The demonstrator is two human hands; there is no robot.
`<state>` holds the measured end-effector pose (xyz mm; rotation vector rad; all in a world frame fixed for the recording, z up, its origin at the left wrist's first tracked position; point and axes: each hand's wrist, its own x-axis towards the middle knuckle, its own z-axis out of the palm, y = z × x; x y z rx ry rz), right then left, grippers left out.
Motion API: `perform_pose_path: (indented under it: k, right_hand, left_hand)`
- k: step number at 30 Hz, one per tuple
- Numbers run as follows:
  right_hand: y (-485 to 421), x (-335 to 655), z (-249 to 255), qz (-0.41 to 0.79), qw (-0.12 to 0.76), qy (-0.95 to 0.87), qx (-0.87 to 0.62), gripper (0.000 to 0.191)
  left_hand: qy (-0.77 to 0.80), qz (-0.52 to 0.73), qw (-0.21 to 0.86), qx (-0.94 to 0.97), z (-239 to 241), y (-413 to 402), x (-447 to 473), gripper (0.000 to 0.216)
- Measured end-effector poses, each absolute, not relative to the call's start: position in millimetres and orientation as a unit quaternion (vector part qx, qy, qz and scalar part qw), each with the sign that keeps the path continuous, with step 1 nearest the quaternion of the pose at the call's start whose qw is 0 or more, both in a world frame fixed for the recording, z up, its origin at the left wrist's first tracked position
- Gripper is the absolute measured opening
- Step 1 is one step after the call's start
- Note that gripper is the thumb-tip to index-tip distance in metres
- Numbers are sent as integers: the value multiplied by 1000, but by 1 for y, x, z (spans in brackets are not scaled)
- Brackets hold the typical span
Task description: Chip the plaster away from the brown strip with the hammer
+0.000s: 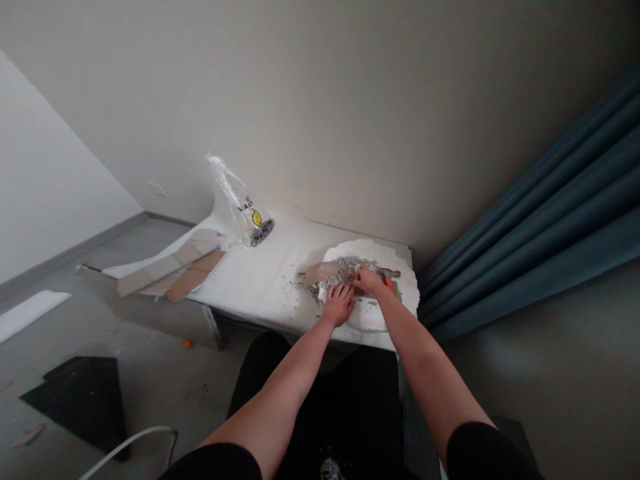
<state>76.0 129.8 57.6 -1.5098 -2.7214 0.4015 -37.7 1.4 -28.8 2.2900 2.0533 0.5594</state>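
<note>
My left hand [339,305] rests with its fingers stretched out at the near edge of a pile of grey pebble-like bits [353,267]. Close beside it, my right hand [367,279] has its fingers pinched together over the pile; whatever they hold is hidden. Left of the hands, a flat brownish piece [321,272] lies on the bits. A white sheet with a wavy edge [373,321] spreads beneath. Just right of my right hand are a small dark brown object [391,273] and a red item [389,284], both too small to name.
On the white-covered table [260,280] stands a clear plastic bag [235,200] with dark bits at its bottom. Cardboard pieces [195,275] lie at the left end. Blue curtains [540,220] hang at the right. A black panel [83,400] is on the floor.
</note>
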Motion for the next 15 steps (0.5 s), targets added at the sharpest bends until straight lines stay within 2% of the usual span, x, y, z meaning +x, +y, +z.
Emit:
perform_pose_path:
  k: [9,15]
  right_hand:
    - [146,94,64,136,107,-832,-528,13]
    - [144,121,54,171,124,-809,-548,10]
  left_hand:
    - [656,181,2,733,-26,1,-37,52]
    - [655,182,-1,733,-28,2,-37,53]
